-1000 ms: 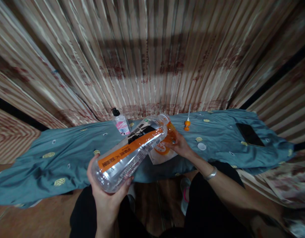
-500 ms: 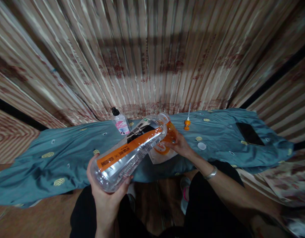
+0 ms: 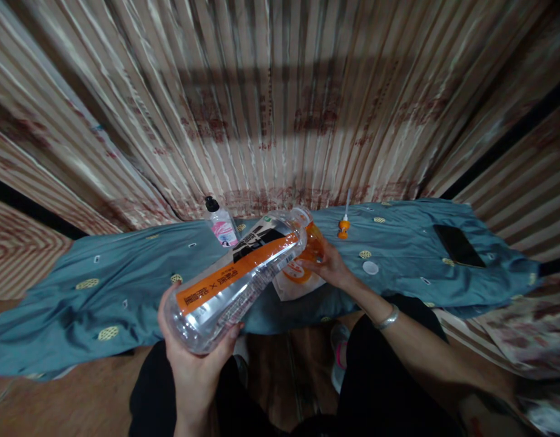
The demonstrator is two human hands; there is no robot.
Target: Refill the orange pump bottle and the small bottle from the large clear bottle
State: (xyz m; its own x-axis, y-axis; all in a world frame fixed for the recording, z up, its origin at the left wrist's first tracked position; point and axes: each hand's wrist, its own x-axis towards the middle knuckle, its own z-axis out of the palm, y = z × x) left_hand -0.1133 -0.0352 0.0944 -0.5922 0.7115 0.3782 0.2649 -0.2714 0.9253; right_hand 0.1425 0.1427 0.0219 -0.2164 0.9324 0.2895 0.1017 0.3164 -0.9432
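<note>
My left hand [image 3: 195, 358] is wrapped round the base of a large clear plastic bottle [image 3: 236, 282] with an orange, silver and black label. The bottle is tilted, its neck pointing away to the right, over the top of an orange bottle [image 3: 313, 241]. My right hand [image 3: 329, 264] grips that orange bottle from the right side. Whether the two mouths touch is hidden. Under the orange bottle lies a white piece with an orange print [image 3: 291, 288], partly covered. An orange pump head [image 3: 344, 227] with a thin tube lies to the right, beyond my right hand.
A blue-green patterned cloth [image 3: 143, 267] covers the narrow bench. On it stand or lie a clear bottle with a pink label and black cap [image 3: 222, 227], a white disc [image 3: 371, 267] and a black phone [image 3: 459, 246]. A striped curtain [image 3: 280, 121] hangs close behind.
Almost nothing differs. The clear bottle's base end has shifted very slightly in my left hand's hold; both hands keep their grips.
</note>
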